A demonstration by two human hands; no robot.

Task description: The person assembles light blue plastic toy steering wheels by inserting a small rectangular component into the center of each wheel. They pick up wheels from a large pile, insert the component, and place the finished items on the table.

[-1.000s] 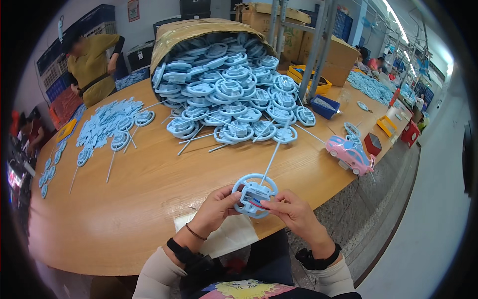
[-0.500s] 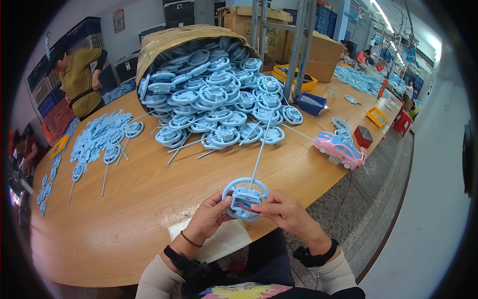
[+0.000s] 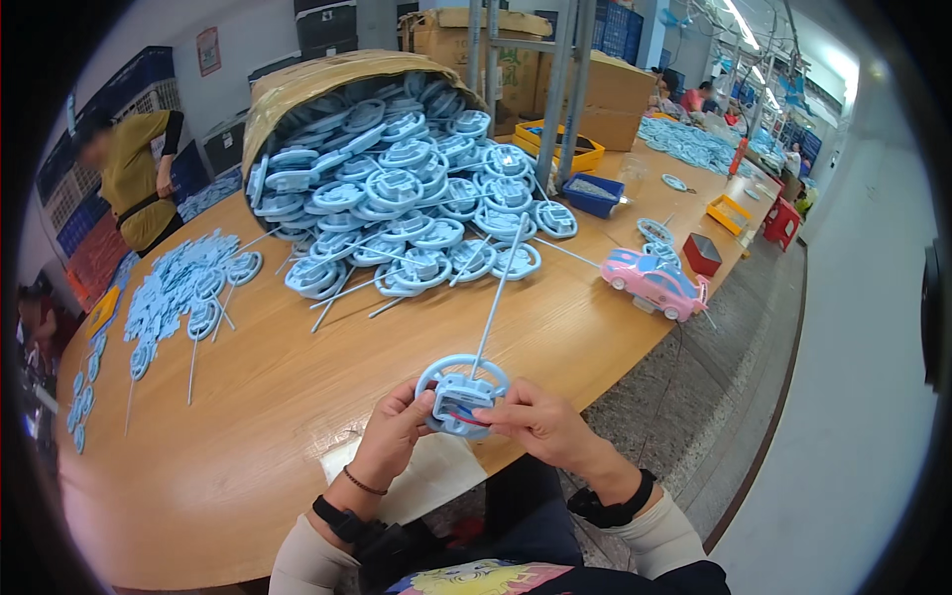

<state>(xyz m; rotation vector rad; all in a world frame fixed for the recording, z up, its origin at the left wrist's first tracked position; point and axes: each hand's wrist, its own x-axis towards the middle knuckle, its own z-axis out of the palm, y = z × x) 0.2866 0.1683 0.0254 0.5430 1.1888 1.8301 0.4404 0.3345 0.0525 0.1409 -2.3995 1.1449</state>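
At the near side of the table [image 3: 248, 436], left hand [image 3: 389, 436] grips a blue wheel [image 3: 461, 383], still uncovered; right hand [image 3: 540, 421] pinches its red wire [image 3: 466, 419].

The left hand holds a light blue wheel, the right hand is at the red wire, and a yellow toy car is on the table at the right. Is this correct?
Not quite: the toy car is pink, not yellow, as the head view shows. The left hand holds the light blue wheel and the right hand is at the red wire.
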